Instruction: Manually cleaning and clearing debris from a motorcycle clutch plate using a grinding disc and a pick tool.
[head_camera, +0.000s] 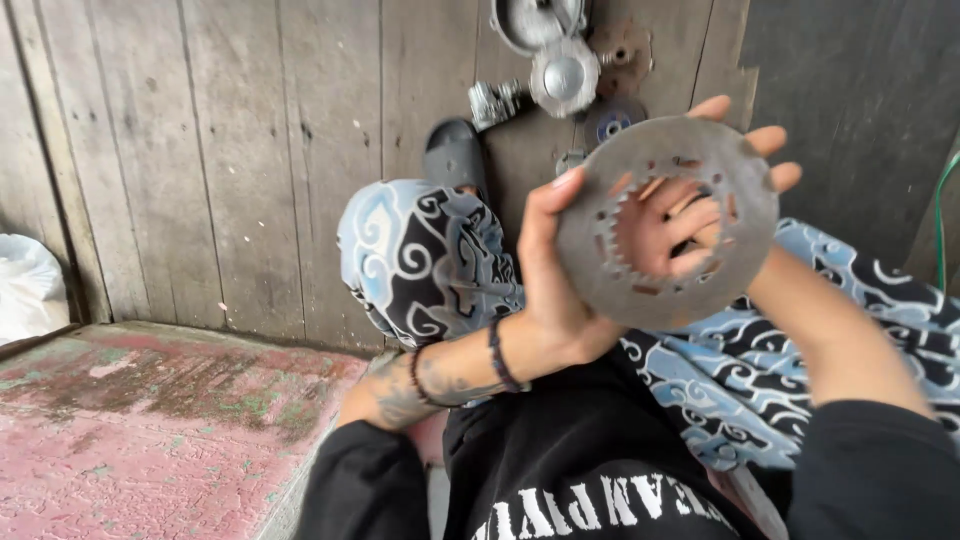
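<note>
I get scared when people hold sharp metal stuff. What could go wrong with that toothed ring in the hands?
1. The metal ring has pointed inner teeth, and the right hand shows through its hole, so those fingers might get scraped.
2. The left hand holds only the ring's edge, so it could slip and fall onto the lap.
3. Loose metal parts lie near the sandal; a foot might knock them.

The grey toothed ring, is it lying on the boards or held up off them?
Held up. The grey toothed ring is off the wooden boards, the left hand gripping its edge and the right hand behind it, fingers showing through the hole.
</note>
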